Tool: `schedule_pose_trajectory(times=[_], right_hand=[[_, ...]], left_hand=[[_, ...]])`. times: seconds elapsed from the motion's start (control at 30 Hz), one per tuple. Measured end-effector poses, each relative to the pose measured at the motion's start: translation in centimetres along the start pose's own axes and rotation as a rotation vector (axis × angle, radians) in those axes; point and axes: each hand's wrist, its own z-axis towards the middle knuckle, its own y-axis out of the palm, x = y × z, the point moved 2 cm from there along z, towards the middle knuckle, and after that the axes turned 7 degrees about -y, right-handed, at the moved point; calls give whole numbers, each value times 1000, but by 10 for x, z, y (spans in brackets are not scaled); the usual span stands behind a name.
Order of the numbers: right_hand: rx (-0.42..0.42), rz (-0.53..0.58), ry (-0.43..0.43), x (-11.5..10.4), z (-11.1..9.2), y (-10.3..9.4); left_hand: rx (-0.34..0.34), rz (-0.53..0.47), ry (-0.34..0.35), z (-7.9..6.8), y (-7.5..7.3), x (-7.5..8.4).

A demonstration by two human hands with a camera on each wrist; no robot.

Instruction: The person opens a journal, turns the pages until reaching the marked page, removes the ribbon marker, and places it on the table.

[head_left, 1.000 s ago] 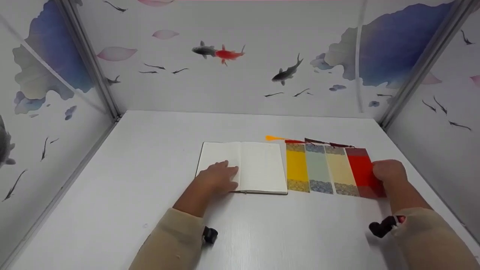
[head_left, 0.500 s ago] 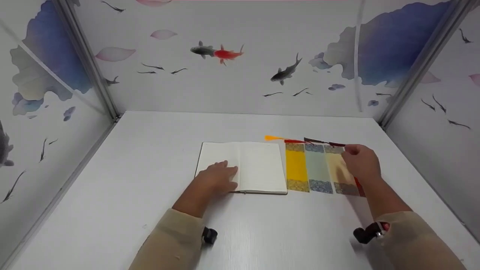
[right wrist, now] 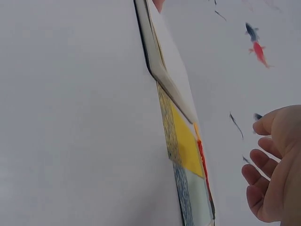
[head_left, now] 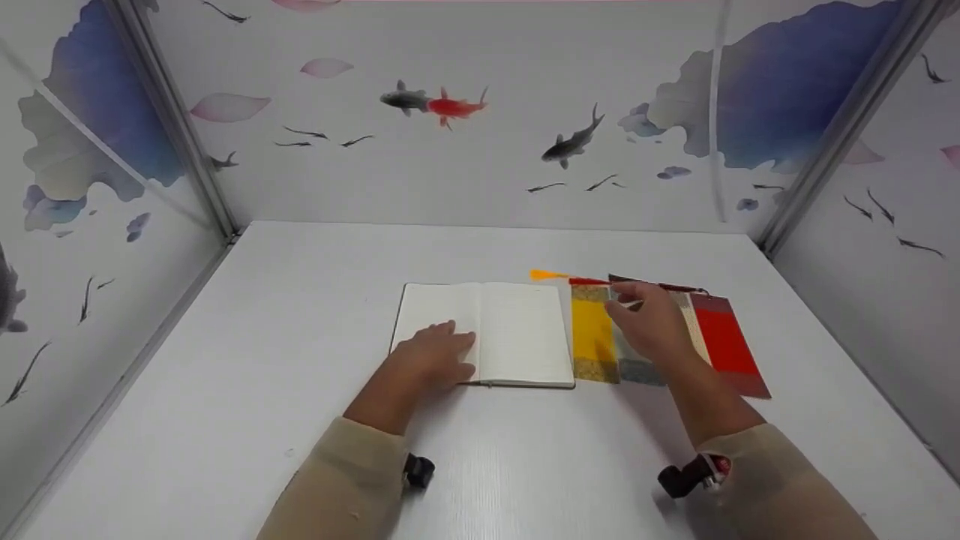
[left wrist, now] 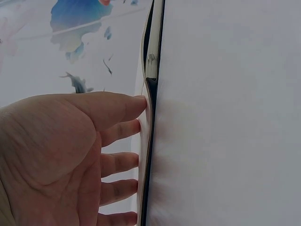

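Observation:
An open notebook [head_left: 525, 337] with blank-looking pages lies on the table. My left hand [head_left: 433, 354] rests on its left page with the fingers spread; in the left wrist view the thumb [left wrist: 117, 106] and fingers touch the page near the edge. Right of the notebook lies a row of bookmarks: yellow [head_left: 592, 330], pale green [head_left: 641, 373], beige, and red [head_left: 726, 341]. Over the green and beige ones is my right hand [head_left: 651, 319], partly hiding them. Its fingers are loosely bent and hold nothing in the right wrist view, above the table.
Tassels lie along the bookmarks' top ends, among them a yellow tassel [head_left: 546, 275] and a dark tassel [head_left: 682, 287]. The white table [head_left: 300, 300] is bounded by a back wall [head_left: 465, 180] and side walls printed with fish. A small black camera [head_left: 684, 480] sits at the right sleeve.
My right hand has moved left from the red bookmark across the beige one to above the green one, uncovering the red. The left hand and notebook have stayed put.

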Motion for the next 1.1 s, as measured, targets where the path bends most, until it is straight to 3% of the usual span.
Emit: schedule_pose_trajectory(times=[0.27,0.5,0.7,0.93,1.1], right_hand=[[-31,37,-84,-24,-5,30],[-89,57,-149,-32,-10,45],[-172,-69,-259,-31,-15,55],[-303,-360,-421,-25,-16,69],[-433,-490,-471,-19,-19,73]], left_hand=[[-6,9,9,3,1,0],[-5,5,5,1,0,1],[9,8,-9,0,1,1],[4,6,-6,-2,0,0],[8,29,0,-2,-2,2]])
